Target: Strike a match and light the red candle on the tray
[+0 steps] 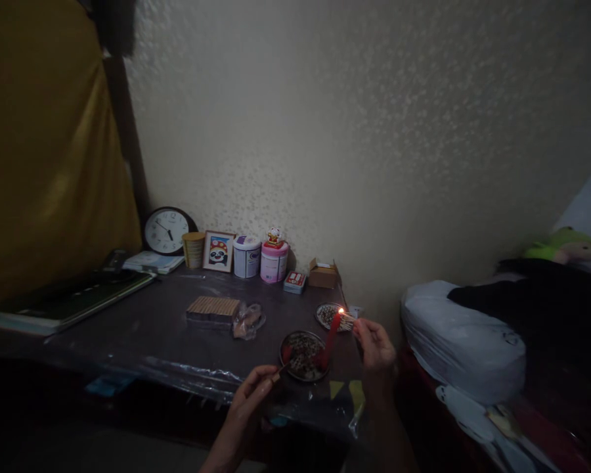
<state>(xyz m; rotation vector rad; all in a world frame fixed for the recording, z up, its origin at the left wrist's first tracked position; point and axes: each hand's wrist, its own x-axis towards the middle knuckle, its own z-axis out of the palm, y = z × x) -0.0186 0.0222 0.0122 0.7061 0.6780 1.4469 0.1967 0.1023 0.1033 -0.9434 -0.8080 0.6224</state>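
A red candle [331,338] burns at its top. It leans slightly and stands at the right rim of a round metal dish [282,360] that holds many small dark bits. My right hand [375,343] is closed on a bunch of thin pale sticks [347,320], whose tips are beside the flame. My left hand [249,402] pinches a thin stick-like tool [278,374], pale near the fingers and dark toward the tip, which reaches over the dish's left side. Behind the candle lies a second round dish [318,316] with small pale and dark pieces, partly hidden by the candle and sticks.
On the plastic-covered table [142,328] are a ridged brown block [213,309], a clear plastic bag [249,320], a small open carton [323,273] and a card box [294,282]. Along the wall stand a clock [166,230], picture frame [218,251] and two tubs. A white bundle [463,338] lies right.
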